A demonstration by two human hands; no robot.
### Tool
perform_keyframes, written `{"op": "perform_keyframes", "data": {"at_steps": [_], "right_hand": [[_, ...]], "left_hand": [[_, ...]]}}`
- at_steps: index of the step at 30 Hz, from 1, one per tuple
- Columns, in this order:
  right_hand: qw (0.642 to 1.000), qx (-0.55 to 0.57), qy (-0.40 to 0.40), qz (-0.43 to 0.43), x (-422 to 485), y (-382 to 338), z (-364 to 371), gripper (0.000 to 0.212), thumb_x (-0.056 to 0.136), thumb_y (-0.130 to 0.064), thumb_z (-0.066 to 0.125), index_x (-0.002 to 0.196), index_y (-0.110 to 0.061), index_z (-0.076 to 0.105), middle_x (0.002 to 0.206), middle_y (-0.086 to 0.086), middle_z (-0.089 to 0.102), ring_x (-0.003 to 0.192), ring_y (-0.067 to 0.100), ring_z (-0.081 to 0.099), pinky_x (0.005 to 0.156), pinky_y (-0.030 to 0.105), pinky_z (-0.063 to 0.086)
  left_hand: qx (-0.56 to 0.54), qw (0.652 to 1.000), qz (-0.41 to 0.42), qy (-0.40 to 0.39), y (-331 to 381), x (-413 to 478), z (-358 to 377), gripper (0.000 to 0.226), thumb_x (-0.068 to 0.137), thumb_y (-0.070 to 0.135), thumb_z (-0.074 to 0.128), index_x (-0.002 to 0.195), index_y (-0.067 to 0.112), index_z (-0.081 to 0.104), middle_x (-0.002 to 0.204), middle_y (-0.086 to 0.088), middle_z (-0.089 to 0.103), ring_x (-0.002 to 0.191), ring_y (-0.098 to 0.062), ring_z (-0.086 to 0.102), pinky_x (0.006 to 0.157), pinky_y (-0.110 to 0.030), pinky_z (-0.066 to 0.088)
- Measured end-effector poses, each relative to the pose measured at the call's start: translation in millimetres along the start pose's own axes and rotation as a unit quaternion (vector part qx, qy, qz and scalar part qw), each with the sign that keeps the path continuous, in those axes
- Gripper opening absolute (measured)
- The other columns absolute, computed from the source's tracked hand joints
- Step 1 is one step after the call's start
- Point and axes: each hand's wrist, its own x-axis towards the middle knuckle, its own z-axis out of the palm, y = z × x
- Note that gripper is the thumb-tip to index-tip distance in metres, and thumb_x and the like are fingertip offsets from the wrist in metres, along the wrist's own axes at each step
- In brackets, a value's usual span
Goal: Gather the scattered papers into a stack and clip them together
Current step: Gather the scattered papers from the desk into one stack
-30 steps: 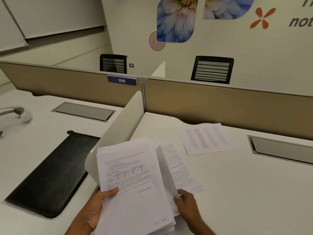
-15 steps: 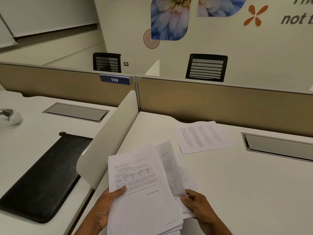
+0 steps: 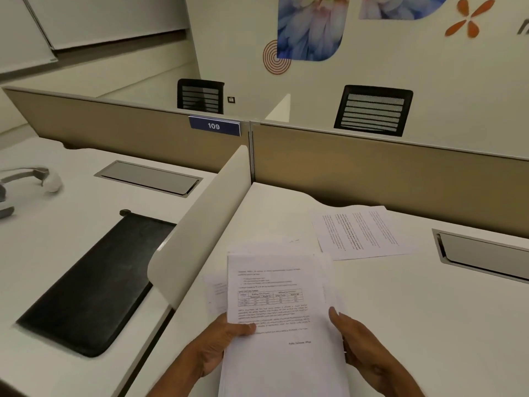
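**White sheets in hand, one left on the desk**

White printed paper stack point(image 3: 282, 325) held low in the frame's centre, left hand point(image 3: 220, 343) pinching its left edge, thumb on top; right hand point(image 3: 362, 351) cupped against the right edge. Edges uneven, sheets poking out left. Best squared by tapping on the white desk point(image 3: 415, 310), then adding the loose printed sheet point(image 3: 359, 232) at centre right. No clip visible.

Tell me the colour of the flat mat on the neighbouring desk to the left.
Black: the mat shows plainly in the head view, the only view.
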Motion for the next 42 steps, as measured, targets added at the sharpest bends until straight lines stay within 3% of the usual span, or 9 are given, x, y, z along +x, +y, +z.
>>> {"op": "perform_keyframes", "data": {"at_steps": [5, 10, 17, 24, 26, 29, 32, 35, 42], "right_hand": [[0.998, 0.027, -0.026, -0.051, 1.8, -8.8, 21.1, 0.043, 0.092, -0.033, 0.071, 0.130, -0.013, 0.064, 0.116, 0.008, 0.078, 0.106, 0.029, 0.076, 0.095, 0.048, 0.060], [0.999, 0.023, -0.003, -0.049, 10.1, -19.1, 30.4, 0.039, 0.095, -0.049, 0.063, 0.123, -0.022, 0.067, 0.115, 0.003, 0.079, 0.107, 0.026, 0.075, 0.093, 0.048, 0.060], [0.968, -0.149, 0.190, -0.070, 41.1, -14.2, 51.3, 0.030, 0.095, -0.037, 0.065, 0.116, -0.016, 0.064, 0.116, 0.011, 0.072, 0.097, 0.025, 0.069, 0.079, 0.035, 0.056], [0.909, -0.379, 0.160, -0.067, 62.8, -0.6, 100.3, 0.085, 0.081, -0.052, 0.075, 0.149, -0.022, 0.034, 0.145, 0.009, 0.045, 0.136, 0.028, 0.043, 0.110, 0.046, 0.042], [0.883, -0.434, 0.172, -0.052, 66.7, 3.2, 112.8, 0.090, 0.080, -0.059, 0.073, 0.150, -0.025, 0.027, 0.144, 0.008, 0.040, 0.135, 0.028, 0.039, 0.108, 0.052, 0.040], [0.876, -0.445, 0.178, -0.047, 69.4, 6.0, 118.7, 0.096, 0.077, -0.061, 0.072, 0.151, -0.024, 0.024, 0.144, 0.009, 0.037, 0.133, 0.029, 0.039, 0.106, 0.052, 0.043], [0.891, -0.413, 0.181, -0.061, 67.9, 6.5, 117.9, 0.098, 0.073, -0.063, 0.074, 0.147, -0.022, 0.026, 0.140, 0.009, 0.038, 0.130, 0.030, 0.042, 0.102, 0.047, 0.047], [0.927, -0.327, 0.172, -0.068, 64.9, 4.0, 115.3, 0.078, 0.069, -0.064, 0.077, 0.128, -0.027, 0.041, 0.123, 0.000, 0.055, 0.113, 0.022, 0.059, 0.090, 0.037, 0.053], [0.977, -0.164, 0.070, -0.118, 57.3, 6.3, 90.7, 0.016, 0.090, -0.015, 0.063, 0.100, -0.019, 0.075, 0.094, -0.004, 0.078, 0.079, 0.014, 0.073, 0.066, 0.025, 0.056]], "left_hand": [[-0.009, 1.000, -0.012, -0.010, -5.1, 10.6, 22.1, 0.052, 0.078, 0.001, 0.081, 0.127, 0.012, 0.068, 0.124, -0.009, 0.075, 0.116, -0.028, 0.070, 0.108, -0.045, 0.050], [-0.023, 0.999, -0.011, 0.027, -5.4, 16.3, 12.2, 0.059, 0.073, 0.003, 0.085, 0.129, 0.008, 0.067, 0.121, -0.010, 0.075, 0.114, -0.029, 0.071, 0.103, -0.044, 0.053], [-0.092, 0.994, -0.020, 0.053, -0.8, 5.1, -47.6, 0.049, 0.082, -0.002, 0.073, 0.129, 0.004, 0.066, 0.129, -0.022, 0.069, 0.121, -0.044, 0.064, 0.109, -0.058, 0.045], [-0.152, 0.982, -0.015, 0.108, -8.0, -11.0, -79.4, 0.061, 0.062, 0.004, 0.089, 0.119, 0.005, 0.067, 0.115, -0.025, 0.073, 0.106, -0.041, 0.068, 0.087, -0.048, 0.060], [-0.133, 0.981, 0.004, 0.142, -12.5, -4.5, -87.9, 0.079, 0.056, 0.004, 0.096, 0.127, 0.003, 0.062, 0.122, -0.024, 0.069, 0.115, -0.040, 0.060, 0.100, -0.051, 0.053], [-0.168, 0.979, -0.007, 0.117, -14.4, -0.9, -91.2, 0.042, 0.091, -0.013, 0.058, 0.130, 0.001, 0.060, 0.116, -0.023, 0.073, 0.125, -0.043, 0.055, 0.119, -0.056, 0.032], [-0.181, 0.977, -0.004, 0.109, -11.0, -5.2, -89.0, 0.030, 0.089, -0.012, 0.059, 0.114, 0.004, 0.066, 0.100, -0.020, 0.078, 0.124, -0.043, 0.056, 0.119, -0.055, 0.032], [-0.172, 0.978, -0.004, 0.116, -12.5, -1.3, -92.0, 0.074, 0.064, -0.005, 0.088, 0.131, 0.005, 0.059, 0.129, -0.025, 0.064, 0.131, -0.045, 0.052, 0.120, -0.057, 0.030], [-0.166, 0.979, 0.001, 0.119, -19.6, -3.1, -92.8, 0.093, 0.057, -0.002, 0.081, 0.145, 0.003, 0.050, 0.140, -0.026, 0.059, 0.135, -0.045, 0.050, 0.121, -0.058, 0.029]]}}
